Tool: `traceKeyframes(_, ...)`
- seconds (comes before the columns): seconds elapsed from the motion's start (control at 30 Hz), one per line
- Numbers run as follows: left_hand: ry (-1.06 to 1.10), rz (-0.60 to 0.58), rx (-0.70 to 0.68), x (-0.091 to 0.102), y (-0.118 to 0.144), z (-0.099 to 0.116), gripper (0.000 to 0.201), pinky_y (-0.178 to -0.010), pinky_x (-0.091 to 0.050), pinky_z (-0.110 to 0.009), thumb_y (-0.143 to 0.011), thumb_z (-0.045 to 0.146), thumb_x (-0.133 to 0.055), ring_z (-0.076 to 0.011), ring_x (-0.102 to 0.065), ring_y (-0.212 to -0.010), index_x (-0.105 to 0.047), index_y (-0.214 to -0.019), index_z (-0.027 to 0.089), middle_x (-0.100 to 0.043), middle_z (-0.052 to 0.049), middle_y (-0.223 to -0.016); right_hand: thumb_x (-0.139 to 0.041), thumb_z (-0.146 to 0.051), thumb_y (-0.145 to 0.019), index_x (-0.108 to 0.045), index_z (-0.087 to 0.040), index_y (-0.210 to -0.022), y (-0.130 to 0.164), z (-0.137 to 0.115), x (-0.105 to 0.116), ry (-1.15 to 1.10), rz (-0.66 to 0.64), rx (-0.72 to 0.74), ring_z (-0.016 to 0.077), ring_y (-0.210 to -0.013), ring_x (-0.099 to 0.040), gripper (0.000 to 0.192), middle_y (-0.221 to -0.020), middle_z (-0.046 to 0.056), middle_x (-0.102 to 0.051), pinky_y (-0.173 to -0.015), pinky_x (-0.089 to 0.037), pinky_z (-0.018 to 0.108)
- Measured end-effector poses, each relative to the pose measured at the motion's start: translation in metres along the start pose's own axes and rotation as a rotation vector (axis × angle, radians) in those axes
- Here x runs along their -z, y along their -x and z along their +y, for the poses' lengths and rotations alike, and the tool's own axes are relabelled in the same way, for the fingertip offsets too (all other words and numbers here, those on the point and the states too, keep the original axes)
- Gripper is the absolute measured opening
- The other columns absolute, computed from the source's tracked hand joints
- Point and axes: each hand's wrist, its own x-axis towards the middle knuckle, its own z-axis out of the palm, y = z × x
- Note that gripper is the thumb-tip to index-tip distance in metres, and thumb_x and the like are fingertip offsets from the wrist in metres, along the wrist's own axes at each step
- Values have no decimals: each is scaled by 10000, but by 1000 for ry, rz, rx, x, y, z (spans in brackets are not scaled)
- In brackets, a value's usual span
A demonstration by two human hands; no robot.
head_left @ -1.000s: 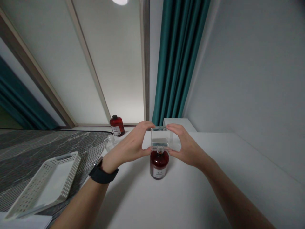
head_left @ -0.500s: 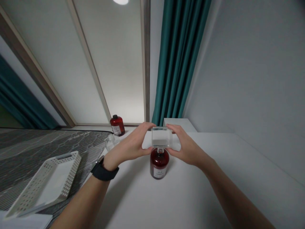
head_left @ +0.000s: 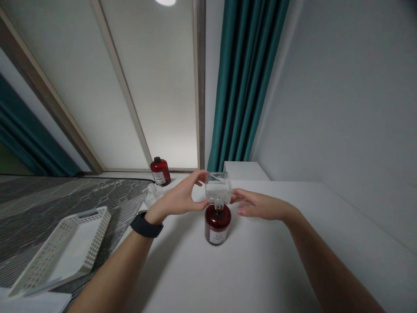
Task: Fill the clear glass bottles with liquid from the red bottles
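A clear glass bottle [head_left: 217, 184] is upside down, its narrow neck meeting the mouth of a dark red bottle [head_left: 217, 224] with a white label. That red bottle stands upright on the white tabletop [head_left: 247, 269]. My left hand [head_left: 182, 193] grips the clear bottle from the left, thumb low and fingers high on its side. At the clear bottle's lower right is my right hand [head_left: 254, 203], fingers loosely apart and holding nothing. Its fingertips are close to the glass; whether they touch it I cannot tell.
Behind my left hand stand another capped red bottle [head_left: 160, 171] and a clear glass object [head_left: 151, 194], partly hidden. A white perforated basket [head_left: 93, 243] lies to the left on a grey patterned surface. At the back are a white box [head_left: 244, 171] and a teal curtain [head_left: 247, 87].
My right hand has let go of the clear bottle's right side and dropped lower beside it. The clear bottle has shifted slightly left and tilted, still in my left hand.
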Motion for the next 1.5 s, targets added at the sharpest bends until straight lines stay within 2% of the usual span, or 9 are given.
traceKeyframes(0.13, 71, 46, 2, 0, 2, -7, 628, -1022, -518, -524, -767, 239, -736, -262, -625, -1110, -441, -1321, 220, -612, -96, -1203, -737, -284, -840, -580, -237, -1323, -12, -8, -20, -85, -86, 24, 255, -1124, -692, 510, -1253, 81, -703, -864, -622, 399)
traceKeyframes(0.23, 139, 76, 28, 1, 3, -16, 612, -1021, -513, -519, -784, 243, -724, -266, -612, -1143, -430, -1320, 218, -599, -113, -1237, -801, -296, -774, -548, -225, -1342, -19, -14, -32, -83, -79, 8, 264, -1092, -705, 626, -1265, 88, -695, -873, -618, 403)
traceKeyframes(0.33, 177, 113, 79, 3, 3, -23, 546, -1026, -505, -522, -816, 263, -705, -268, -597, -1168, -442, -1291, 205, -581, -125, -1262, -822, -270, -744, -562, -237, -1291, -23, -15, -37, -92, -44, -64, 267, -1073, -708, 606, -1222, 74, -706, -919, -591, 435)
traceKeyframes(0.43, 183, 164, 131, 5, 2, -26, 497, -1008, -519, -507, -832, 259, -684, -264, -596, -1173, -456, -1268, 189, -584, -123, -1243, -809, -250, -745, -571, -252, -1265, -26, -11, -40, -137, -21, -99, 265, -1084, -696, 572, -1222, 58, -697, -959, -561, 455)
traceKeyframes(0.77, 159, 309, 207, 6, -1, -29, 501, -921, -547, -450, -789, 278, -693, -251, -606, -1086, -465, -1225, 185, -592, -102, -1164, -771, -248, -763, -582, -228, -1254, -51, 18, -38, -244, 87, -26, 264, -1130, -660, 527, -1252, 72, -679, -1027, -503, 461)
traceKeyframes(1.07, 182, 317, 251, 3, -1, -36, 520, -912, -552, -459, -795, 275, -686, -259, -608, -1083, -465, -1255, 177, -600, -114, -1159, -760, -280, -785, -568, -249, -1281, -54, 23, -37, -324, 92, -19, 265, -1143, -648, 533, -1268, 70, -667, -1026, -500, 468)
traceKeyframes(1.13, 173, 320, 247, 1, -1, -36, 521, -925, -548, -467, -798, 267, -683, -258, -610, -1083, -463, -1262, 176, -602, -112, -1159, -741, -321, -810, -571, -258, -1275, -54, 25, -34, -335, 180, 21, 256, -1164, -638, 499, -1281, 77, -660, -1015, -507, 454)
traceKeyframes(1.3, 141, 342, 195, -6, -3, -37, 593, -961, -539, -487, -809, 251, -696, -266, -593, -1136, -440, -1341, 198, -602, -118, -1211, -641, -393, -891, -603, -237, -1136, -57, 26, -22, -288, 593, 108, 232, -1074, -652, 293, -1095, 81, -691, -955, -525, 436)
traceKeyframes(1.5, 110, 312, 51, -10, -11, -44, 663, -1010, -530, -497, -822, 221, -718, -271, -586, -1189, -395, -1401, 225, -577, -124, -1292, -638, -413, -884, -562, -279, -1272, -64, 15, -17, -245, 708, 136, 234, -1087, -616, 418, -1327, 95, -599, -959, -509, 435)
